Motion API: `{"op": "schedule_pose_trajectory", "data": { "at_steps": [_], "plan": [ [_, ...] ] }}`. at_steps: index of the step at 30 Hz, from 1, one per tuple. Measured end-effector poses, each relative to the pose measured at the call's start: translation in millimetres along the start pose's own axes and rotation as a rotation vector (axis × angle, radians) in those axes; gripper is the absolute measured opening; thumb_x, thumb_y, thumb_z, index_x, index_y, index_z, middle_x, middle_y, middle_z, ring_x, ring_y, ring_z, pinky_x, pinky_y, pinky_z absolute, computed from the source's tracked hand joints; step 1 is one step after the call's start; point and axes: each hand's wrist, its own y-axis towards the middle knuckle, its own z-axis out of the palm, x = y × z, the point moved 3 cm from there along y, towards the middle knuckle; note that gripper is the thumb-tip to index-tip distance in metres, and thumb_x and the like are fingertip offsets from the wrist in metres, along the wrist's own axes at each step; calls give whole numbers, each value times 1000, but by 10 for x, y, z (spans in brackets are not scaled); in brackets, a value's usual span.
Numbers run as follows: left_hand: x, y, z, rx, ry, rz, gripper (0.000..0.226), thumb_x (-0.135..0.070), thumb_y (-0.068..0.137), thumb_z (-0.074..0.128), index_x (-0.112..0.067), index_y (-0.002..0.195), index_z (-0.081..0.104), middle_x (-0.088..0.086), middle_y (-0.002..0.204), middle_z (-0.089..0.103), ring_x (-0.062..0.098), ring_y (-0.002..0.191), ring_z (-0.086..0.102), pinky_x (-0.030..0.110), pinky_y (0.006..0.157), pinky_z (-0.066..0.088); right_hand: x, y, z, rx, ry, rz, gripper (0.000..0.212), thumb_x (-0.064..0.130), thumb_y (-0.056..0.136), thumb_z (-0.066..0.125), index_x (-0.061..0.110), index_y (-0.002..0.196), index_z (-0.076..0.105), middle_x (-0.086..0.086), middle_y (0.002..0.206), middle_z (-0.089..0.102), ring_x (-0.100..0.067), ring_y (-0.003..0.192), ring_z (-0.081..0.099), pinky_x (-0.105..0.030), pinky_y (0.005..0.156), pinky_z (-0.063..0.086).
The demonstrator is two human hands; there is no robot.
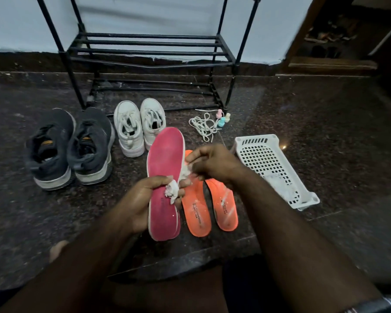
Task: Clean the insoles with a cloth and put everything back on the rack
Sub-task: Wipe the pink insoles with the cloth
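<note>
My left hand (142, 199) grips a pink insole (166, 159) near its middle and holds it upright above the floor, with a scrap of white cloth (172, 192) under its thumb. A second pink edge shows behind the insole, so it may be a stacked pair. My right hand (212, 163) pinches another part of the white cloth (185, 171) against the insole's right edge. Two orange insoles (195, 213) lie flat on the floor just right of the pink one, partly hidden by my right hand.
A black metal shoe rack (149, 50) stands bare against the wall. Dark sneakers (70, 147) and white sneakers (138, 129) sit on the stone floor in front of it. White laces (203, 126), small pastel bottles (222, 119) and a white perforated basket (273, 166) lie to the right.
</note>
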Motion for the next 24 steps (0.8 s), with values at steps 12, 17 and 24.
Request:
{"op": "schedule_pose_trajectory", "data": {
  "at_steps": [12,17,24],
  "plan": [
    [4,63,-118,-51,-15,-36,43,-20,96,48,8,125,60,13,93,74,17,73,71,28,67,60,-961,99,-1505,-527,-847,358,18,21,86,63,14,98,75,-9,99,72,-28,94,66,-28,82,51],
    [-73,7,-109,-139,-34,5,49,-25,94,51,6,131,58,16,119,71,23,99,72,33,74,63,-548,85,-1260,-549,-809,179,17,22,82,72,16,97,76,-8,96,74,-25,88,68,-29,77,51],
    [-228,-130,-83,-107,-159,159,43,-31,103,41,0,116,67,19,111,69,32,96,67,48,79,60,460,-294,471,117,-362,-370,28,12,82,76,17,109,73,2,89,72,-10,77,67,-26,69,54]
  ]
}}
